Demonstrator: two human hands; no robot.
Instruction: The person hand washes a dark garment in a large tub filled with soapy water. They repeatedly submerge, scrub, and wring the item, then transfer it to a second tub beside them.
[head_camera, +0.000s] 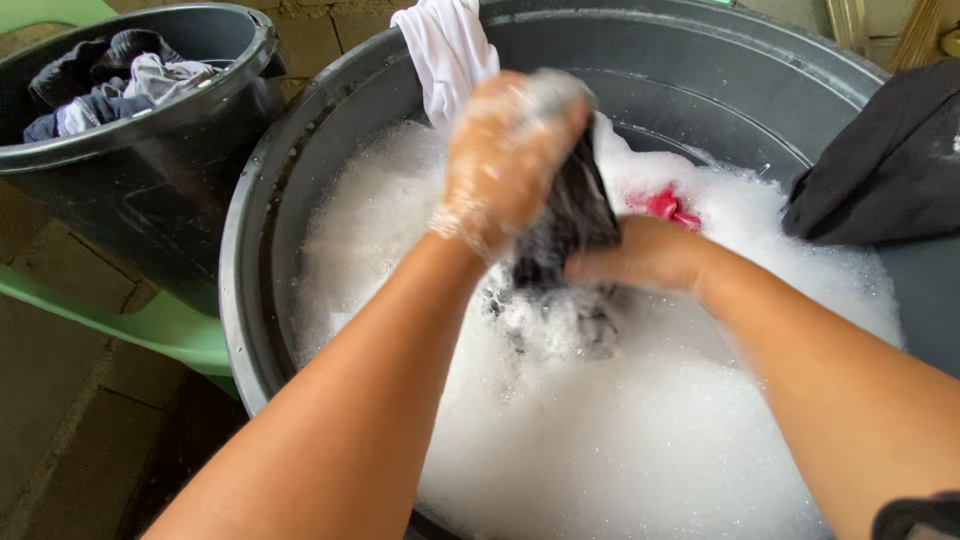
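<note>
A dark wet garment (575, 215) is bunched between both my hands above a large grey tub (250, 260) full of white suds (600, 430). My left hand (505, 155), covered in foam and blurred, is closed on the upper part of the cloth. My right hand (640, 255) grips its lower part just above the foam. A pink item (668, 206) pokes out of the suds behind my right hand.
A white cloth (447, 50) hangs over the tub's far rim. A black garment (885, 165) drapes over the right rim. A smaller dark bucket (150, 180) with several dark and grey clothes stands at left, by a green plastic edge (170, 330) on stone paving.
</note>
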